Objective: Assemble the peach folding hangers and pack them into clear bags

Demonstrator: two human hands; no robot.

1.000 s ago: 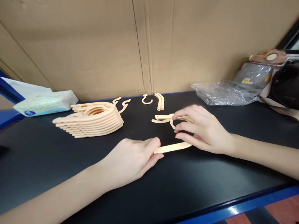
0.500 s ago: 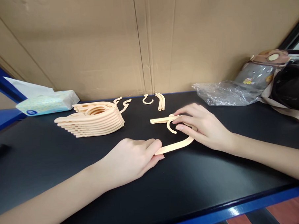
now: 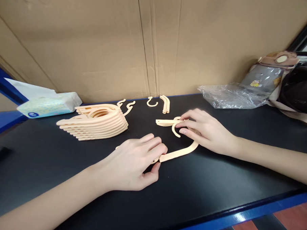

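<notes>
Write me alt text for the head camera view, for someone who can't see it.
Two bare hands work on a peach plastic folding hanger on a black table: the left hand pinches one arm's end, the right hand holds the hook. Behind lie a stack of hangers, loose hanger parts, a tissue pack, a plastic bag and a cardboard wall.
</notes>
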